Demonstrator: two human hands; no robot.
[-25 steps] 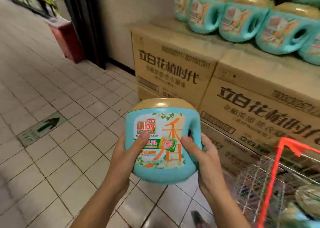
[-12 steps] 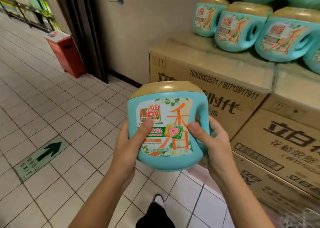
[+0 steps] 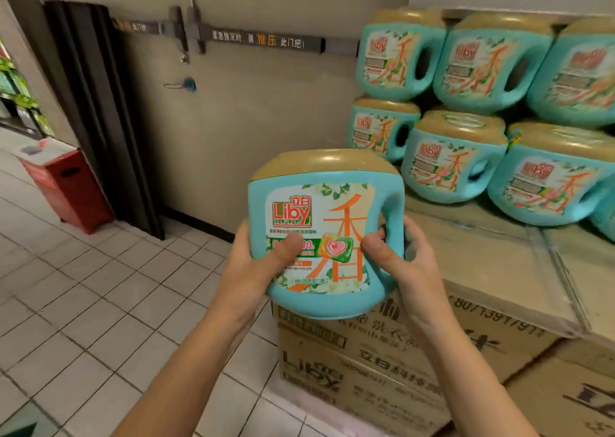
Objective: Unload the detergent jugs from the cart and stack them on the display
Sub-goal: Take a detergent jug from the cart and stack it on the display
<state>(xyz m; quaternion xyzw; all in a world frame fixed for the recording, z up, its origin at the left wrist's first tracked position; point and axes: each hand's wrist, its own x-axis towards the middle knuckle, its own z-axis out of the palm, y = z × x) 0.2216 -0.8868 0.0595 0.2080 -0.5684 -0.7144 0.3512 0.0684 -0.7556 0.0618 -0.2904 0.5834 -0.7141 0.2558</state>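
Teal jug: a detergent jug (image 3: 327,237) with a tan lid and a Liby label, upright with a slight tilt, held in the air in front of the display, its base just over the front left corner of the cardboard cartons (image 3: 472,303).
Left hand: the left hand (image 3: 253,263) clasps the jug's left side, thumb flat across the label, the other fingers hidden behind the body; forearm reaching up from the lower left.
Right hand: the right hand (image 3: 404,263) grips the jug at its handle side, thumb pressed on the label's right edge, fingers curled around and through the handle; forearm rising from the lower right.
Grip state: both hands closed on the jug, which touches nothing else that shows.
Display: stacked jugs (image 3: 456,160) stand on the carton tops in two tiers, labels facing out, handles to the right.
Count: six stacked jugs show clearly, three above and three below, and a sliver of a seventh at the right edge; one jug in hand.
Open room: a bare strip of carton top lies in front of the lower tier, right of the held jug.
Edges: the carton stack's left edge falls straight to the tiled floor (image 3: 100,287); the grey door (image 3: 233,120) with its push bar stands behind.
Left side: open tiles, with one red bin (image 3: 71,188) by the dark door frame, well apart from the hands.
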